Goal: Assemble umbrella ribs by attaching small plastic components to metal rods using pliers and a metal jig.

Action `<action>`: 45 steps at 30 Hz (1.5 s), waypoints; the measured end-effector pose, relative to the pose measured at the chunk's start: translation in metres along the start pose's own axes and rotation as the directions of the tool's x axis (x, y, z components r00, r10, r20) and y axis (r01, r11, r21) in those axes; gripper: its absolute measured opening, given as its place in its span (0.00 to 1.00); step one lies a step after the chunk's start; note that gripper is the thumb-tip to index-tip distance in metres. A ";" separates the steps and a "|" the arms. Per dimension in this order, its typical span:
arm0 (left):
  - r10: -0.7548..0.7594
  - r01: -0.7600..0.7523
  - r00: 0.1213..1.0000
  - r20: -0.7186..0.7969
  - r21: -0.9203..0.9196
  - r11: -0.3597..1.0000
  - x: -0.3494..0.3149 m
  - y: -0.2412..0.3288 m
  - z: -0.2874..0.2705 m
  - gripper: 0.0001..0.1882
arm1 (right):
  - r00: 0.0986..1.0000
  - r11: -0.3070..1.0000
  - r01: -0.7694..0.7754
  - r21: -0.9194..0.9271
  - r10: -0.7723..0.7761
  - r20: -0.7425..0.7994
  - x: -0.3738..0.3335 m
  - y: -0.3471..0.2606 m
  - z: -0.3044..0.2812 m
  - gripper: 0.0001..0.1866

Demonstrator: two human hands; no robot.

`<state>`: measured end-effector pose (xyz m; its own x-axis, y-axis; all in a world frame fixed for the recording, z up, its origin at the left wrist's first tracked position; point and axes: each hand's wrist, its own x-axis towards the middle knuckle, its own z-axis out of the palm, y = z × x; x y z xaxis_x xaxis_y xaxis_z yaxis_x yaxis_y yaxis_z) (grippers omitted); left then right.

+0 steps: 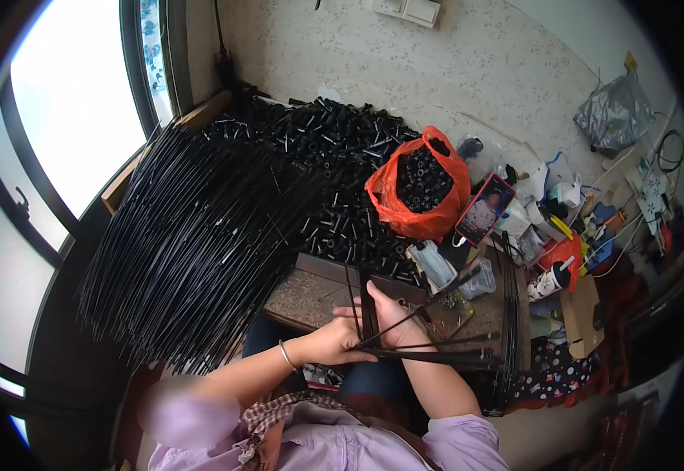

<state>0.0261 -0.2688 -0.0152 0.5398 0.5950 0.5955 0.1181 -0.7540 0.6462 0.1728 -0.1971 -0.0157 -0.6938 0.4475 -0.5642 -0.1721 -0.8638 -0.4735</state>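
My left hand [334,342], with a bangle at its wrist, is closed on thin black rods [444,355] that fan out to the right across my right forearm. My right hand [393,315] is just beside it, palm partly showing, and grips an upright bundle of dark rods [369,320] between thumb and fingers. Both hands are close together above the table's front edge. Behind them spreads a heap of small black tube-shaped parts [342,212]. A large stack of long thin black rods [193,243] lies to the left.
A red plastic bag [459,206] full of small black parts stands on the brown table [299,302]. Right of it are a phone [487,210], a clear packet [434,265], a patterned cup [547,284] and a cardboard box [581,318]. More rods [509,337] lie at the table's right edge.
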 end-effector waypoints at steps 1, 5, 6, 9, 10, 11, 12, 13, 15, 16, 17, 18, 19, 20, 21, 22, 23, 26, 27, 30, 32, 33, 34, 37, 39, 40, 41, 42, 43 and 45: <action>0.029 -0.027 0.999 0.041 -0.048 0.998 -0.001 0.001 0.002 0.09 | 0.999 1.000 0.015 -0.009 -0.015 -0.045 -0.007 0.002 0.012 0.28; 0.059 -0.052 0.987 0.148 -0.050 0.997 -0.010 -0.007 0.014 0.10 | 0.944 0.945 0.327 0.017 -0.328 0.036 -0.007 -0.025 0.019 0.30; 0.069 -0.064 0.992 0.108 -0.053 0.997 -0.010 -0.006 0.014 0.11 | 0.909 0.908 0.414 -0.064 -0.416 -0.011 -0.007 -0.034 0.025 0.31; -0.006 0.008 0.999 -0.054 0.041 0.999 -0.010 -0.016 0.018 0.12 | 0.757 0.742 0.553 -0.379 -0.638 -0.144 0.013 -0.059 0.013 0.37; -0.013 0.015 0.998 -0.056 0.042 0.999 -0.012 -0.020 0.019 0.12 | 0.685 0.644 0.568 -0.512 -0.715 -0.140 0.013 -0.063 0.016 0.40; -0.075 0.081 0.993 -0.093 0.067 0.994 -0.014 -0.026 0.021 0.12 | 0.689 0.649 0.564 -0.511 -0.711 -0.141 0.006 -0.063 0.016 0.40; -0.134 0.146 0.982 -0.130 0.088 0.985 -0.016 -0.030 0.023 0.12 | 0.682 0.621 0.620 -0.479 -0.729 -0.062 -0.007 -0.064 0.015 0.41; -0.221 0.229 0.967 -0.129 0.044 0.973 -0.019 -0.033 0.025 0.10 | 0.673 0.598 0.670 -0.439 -0.739 0.021 -0.022 -0.064 0.022 0.42; -0.221 0.243 0.968 -0.120 0.227 0.943 -0.029 -0.044 0.030 0.18 | 0.680 0.647 0.733 -0.208 -0.692 0.243 -0.055 -0.056 0.034 0.44; -0.213 0.235 0.972 -0.101 0.403 0.885 -0.034 -0.047 0.031 0.25 | 0.664 0.713 0.701 -0.021 -0.642 0.383 -0.072 -0.042 0.036 0.47; -0.222 0.246 0.969 -0.105 0.401 0.882 -0.035 -0.044 0.032 0.25 | 0.619 0.632 0.766 -0.120 -0.673 0.405 -0.084 -0.024 0.037 0.48; -0.335 0.424 0.902 -0.271 0.422 0.801 -0.037 -0.036 0.029 0.35 | 0.573 0.544 0.813 -0.207 -0.690 0.441 -0.090 -0.006 0.036 0.50; -0.413 0.574 0.808 -0.421 0.402 0.713 -0.034 -0.029 0.029 0.44 | 0.589 0.523 0.803 -0.286 -0.622 0.516 -0.100 0.007 0.035 0.51; -0.413 0.569 0.811 -0.414 0.396 0.721 -0.029 -0.023 0.026 0.44 | 0.602 0.486 0.794 -0.365 -0.550 0.578 -0.110 0.016 0.032 0.53; -0.401 0.464 0.886 -0.233 0.486 0.741 -0.023 -0.020 0.018 0.50 | 0.575 0.525 0.794 -0.307 -0.484 0.660 -0.107 0.021 0.022 0.50; -0.380 0.336 0.924 -0.037 0.554 0.762 -0.015 -0.020 0.011 0.56 | 0.577 0.520 0.796 -0.312 -0.492 0.652 -0.100 0.021 0.017 0.50; -0.344 0.128 0.913 0.221 0.644 0.754 -0.010 -0.020 0.001 0.57 | 0.658 0.575 0.753 -0.320 -0.656 0.369 -0.086 0.021 0.017 0.46; 0.030 -0.303 0.835 0.549 0.414 0.858 -0.010 -0.045 0.002 0.37 | 0.630 0.691 0.606 -0.394 -0.719 -0.293 -0.030 0.003 -0.011 0.36; 0.099 -0.357 0.804 0.586 0.343 0.869 -0.007 -0.051 0.005 0.26 | 0.706 0.804 0.537 -0.255 -0.594 -0.386 -0.009 -0.001 -0.033 0.32; 0.221 -0.494 0.762 0.609 0.324 0.807 -0.016 -0.069 0.012 0.23 | 0.953 0.954 0.299 -0.020 -0.299 -0.055 0.029 -0.007 -0.043 0.32; 0.274 -0.512 0.786 0.554 0.334 0.791 -0.016 -0.068 0.006 0.24 | 0.941 0.944 0.326 -0.043 -0.329 -0.080 0.030 -0.009 -0.029 0.34; 0.195 -0.358 0.853 0.484 0.273 0.893 -0.013 -0.064 0.004 0.24 | 0.878 0.862 0.458 -0.217 -0.476 -0.039 0.024 -0.010 -0.023 0.35; 0.108 -0.201 0.901 0.420 0.186 0.962 -0.009 -0.062 0.003 0.25 | 0.794 0.730 0.569 -0.378 -0.608 0.021 0.011 -0.010 -0.016 0.36; 0.103 -0.134 0.956 0.273 0.098 0.986 -0.012 -0.066 -0.001 0.28 | 0.718 0.698 0.662 -0.272 -0.488 0.497 -0.037 -0.002 0.010 0.39; 0.042 -0.046 0.958 0.282 0.009 0.999 -0.014 -0.070 0.000 0.22 | 0.690 0.198 0.705 -0.681 -0.414 0.593 -0.052 0.011 0.015 0.23; 0.148 -0.170 0.953 0.264 0.062 0.984 -0.012 -0.071 0.001 0.21 | 0.819 0.229 0.520 -0.823 -0.407 0.404 -0.068 0.017 0.028 0.13; 0.063 -0.083 0.960 0.271 0.062 0.995 -0.011 -0.069 0.001 0.19 | 0.770 0.272 0.517 -0.812 -0.562 0.302 -0.064 0.027 0.024 0.13; -0.021 0.004 0.960 0.279 0.064 0.998 -0.009 -0.065 0.000 0.17 | 0.695 0.312 0.523 -0.793 -0.695 0.185 -0.058 0.034 0.017 0.13; -0.010 -0.009 0.958 0.287 0.062 0.998 -0.008 -0.065 0.000 0.17 | 0.598 0.236 0.602 -0.763 -0.767 0.235 -0.055 0.031 0.015 0.13; 0.090 -0.102 0.970 0.228 0.041 0.994 -0.007 -0.065 -0.002 0.18 | 0.591 0.157 0.611 -0.776 -0.742 0.315 -0.066 0.032 0.026 0.12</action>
<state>0.0133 -0.2235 -0.0604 0.7238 0.4459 0.5266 0.0970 -0.8213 0.5621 0.1949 -0.2596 0.0237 -0.5028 0.8328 0.2315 0.0918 0.3178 -0.9437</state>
